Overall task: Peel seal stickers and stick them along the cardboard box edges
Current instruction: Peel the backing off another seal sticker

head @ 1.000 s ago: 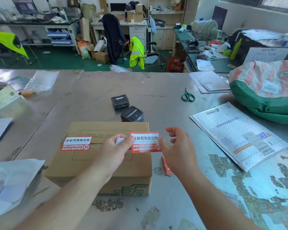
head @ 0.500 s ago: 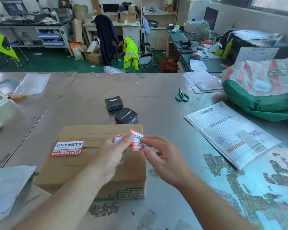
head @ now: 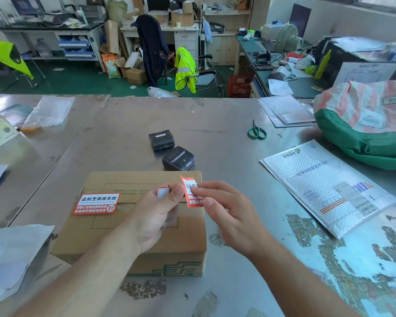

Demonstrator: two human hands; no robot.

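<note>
A closed cardboard box lies on the metal table in front of me. One red-and-white seal sticker is stuck across its top seam at the left. Above the box's right half, my right hand pinches a second red seal sticker by its edge, the sticker standing nearly on end. My left hand pinches a small white backing strip right beside it. Both hands hover over the box top.
Two small black label printers sit just beyond the box. Green scissors lie further right, a white bubble mailer at the right, a green and striped sack behind it. Plastic bags lie at the left edge.
The second sticker was held flat and wide between both hands; now my right hand has closed in toward the left and the sticker is turned edge-on, pulled off the white backing.
</note>
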